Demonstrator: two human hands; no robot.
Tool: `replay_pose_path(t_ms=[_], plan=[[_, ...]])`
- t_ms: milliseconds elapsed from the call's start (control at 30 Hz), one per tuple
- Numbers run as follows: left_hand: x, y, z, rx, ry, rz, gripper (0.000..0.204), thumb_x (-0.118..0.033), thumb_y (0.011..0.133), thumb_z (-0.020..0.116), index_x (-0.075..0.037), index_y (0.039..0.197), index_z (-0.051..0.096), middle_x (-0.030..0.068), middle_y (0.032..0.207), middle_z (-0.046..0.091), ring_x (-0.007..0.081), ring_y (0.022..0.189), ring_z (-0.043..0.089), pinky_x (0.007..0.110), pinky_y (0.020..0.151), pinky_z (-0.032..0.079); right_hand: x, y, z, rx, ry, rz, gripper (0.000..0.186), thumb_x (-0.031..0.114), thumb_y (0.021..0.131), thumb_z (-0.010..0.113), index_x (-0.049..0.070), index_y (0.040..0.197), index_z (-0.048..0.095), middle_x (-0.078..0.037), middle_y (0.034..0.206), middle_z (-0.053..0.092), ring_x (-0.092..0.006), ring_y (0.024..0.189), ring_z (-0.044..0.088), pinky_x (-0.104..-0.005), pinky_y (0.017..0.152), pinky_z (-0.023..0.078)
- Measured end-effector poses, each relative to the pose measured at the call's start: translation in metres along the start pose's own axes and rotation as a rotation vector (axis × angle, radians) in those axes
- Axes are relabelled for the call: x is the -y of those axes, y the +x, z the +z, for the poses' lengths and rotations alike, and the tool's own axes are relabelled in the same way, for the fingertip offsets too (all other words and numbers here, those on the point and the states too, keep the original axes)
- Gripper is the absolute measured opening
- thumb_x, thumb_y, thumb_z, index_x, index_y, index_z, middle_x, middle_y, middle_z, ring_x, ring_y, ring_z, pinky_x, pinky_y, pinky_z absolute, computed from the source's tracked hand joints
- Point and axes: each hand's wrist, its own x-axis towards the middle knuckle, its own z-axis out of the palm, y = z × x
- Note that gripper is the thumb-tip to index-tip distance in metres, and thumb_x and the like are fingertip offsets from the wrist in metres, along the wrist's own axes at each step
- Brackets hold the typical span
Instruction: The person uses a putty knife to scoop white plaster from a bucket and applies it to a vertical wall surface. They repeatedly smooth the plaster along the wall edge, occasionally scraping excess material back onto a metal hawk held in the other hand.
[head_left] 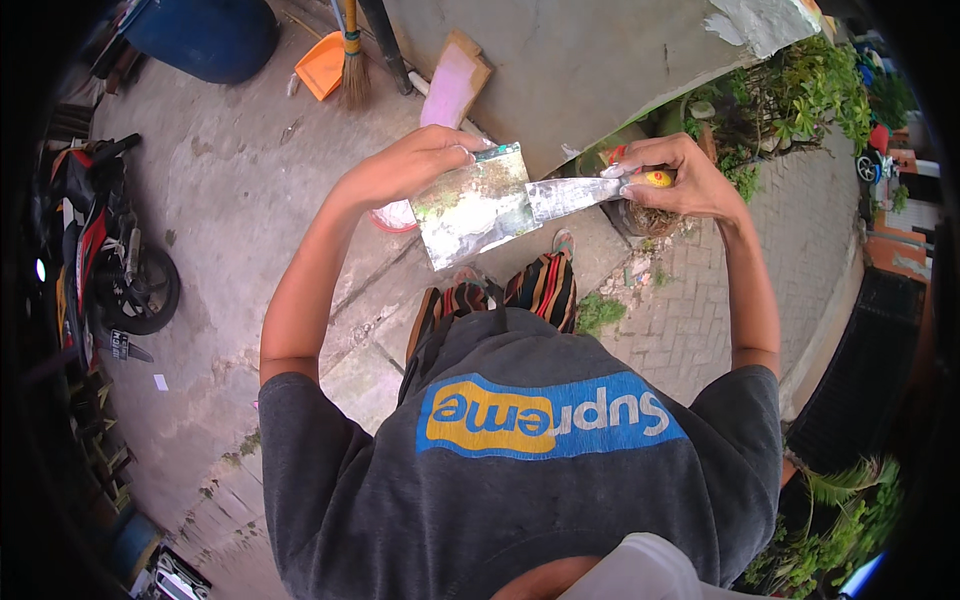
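Observation:
My left hand (pixel 425 163) grips the upper edge of a flat rectangular metal scraper blade (pixel 468 212), its face smeared with whitish and brownish residue. In my right hand (pixel 688 172) is a putty knife (pixel 573 198), held by its handle, which shows yellow at the end. The putty knife's whitish, stained blade points left and meets the right edge of the rectangular blade. Both tools are held out in front of my body, above my feet. Partly hidden behind my left hand and the metal blade is a round container (pixel 393 216) with a pinkish rim.
A grey wall (pixel 570 70) with peeling paint stands ahead. A pink-faced board (pixel 455 82) leans by it, near a broom (pixel 354 78), an orange dustpan (pixel 320 68) and a blue barrel (pixel 205 38). A motorcycle (pixel 120 260) is at left; plants (pixel 790 95) grow at right.

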Motion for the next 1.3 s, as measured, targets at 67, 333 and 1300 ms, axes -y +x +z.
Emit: replay_pose_path(t_ms=[67,333,1300], plan=[[0.007,0.005,-0.001,0.008,0.026,0.092,0.044,-0.028,0.092,0.049,-0.002,0.126,0.058,0.0161,0.125,0.051,0.0254,0.119,0.047,0.034,0.101,0.035,-0.011,0.010,0.003,0.021,0.078,-0.063,0.027,0.013,0.075,0.071,-0.002,0.097,0.070,-0.009,0.087,0.069,-0.0170,0.079,0.062,-0.0296,0.077,0.048],[0.012,0.025,0.004,0.075,0.170,0.174,0.039,-0.019,0.091,0.049,0.003,0.121,0.059,0.0138,0.123,0.053,0.0247,0.117,0.047,0.032,0.099,0.037,-0.011,0.040,0.024,0.113,0.150,-0.086,0.027,0.012,0.077,0.073,-0.002,0.101,0.070,-0.011,0.090,0.070,-0.0163,0.082,0.063,-0.0296,0.078,0.048],[0.181,0.063,0.095,-0.357,-0.946,-0.031,0.043,-0.012,0.089,0.039,0.004,0.129,0.045,0.0138,0.116,0.058,0.0196,0.104,0.059,0.034,0.090,0.048,0.009,-0.042,-0.056,-0.956,-0.188,0.097,0.024,0.012,0.096,0.052,-0.001,0.114,0.058,-0.002,0.074,0.062,-0.0038,0.055,0.047,-0.0218,0.051,0.039]])
